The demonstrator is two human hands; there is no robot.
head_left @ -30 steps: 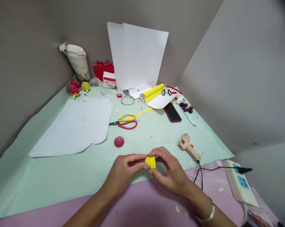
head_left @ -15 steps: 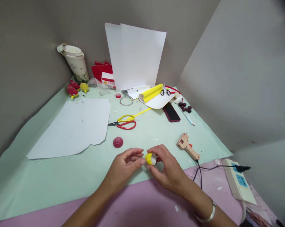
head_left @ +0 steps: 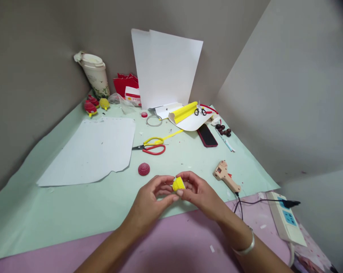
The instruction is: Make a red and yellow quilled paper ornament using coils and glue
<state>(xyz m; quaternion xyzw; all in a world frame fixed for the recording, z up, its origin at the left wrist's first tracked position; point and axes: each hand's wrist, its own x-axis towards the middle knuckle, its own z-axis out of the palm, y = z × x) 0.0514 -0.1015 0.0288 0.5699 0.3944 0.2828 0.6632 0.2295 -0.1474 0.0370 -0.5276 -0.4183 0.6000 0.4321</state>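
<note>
A small yellow ridged paper cup [head_left: 178, 184] is pinched between the fingertips of both my hands just above the pale green table cover [head_left: 74, 204]. My left hand [head_left: 151, 199] curls round its left side. My right hand [head_left: 198, 195], with a silver bangle on the wrist, grips it from the right. A red ridged paper dome [head_left: 143, 169] lies on the cover a little to the left and beyond my hands.
A glue gun [head_left: 226, 177] lies right of my hands, its cable running to a power strip [head_left: 286, 223]. Red-and-yellow scissors [head_left: 151, 146], a phone [head_left: 207, 135], a large white sheet [head_left: 91, 149], a yellow paper roll [head_left: 185, 112] and a paper cup [head_left: 96, 76] lie farther back.
Both hands have lifted slightly away from me with the yellow cup, and the cup has been turned between the fingertips. My left fingers have closed back onto it.
</note>
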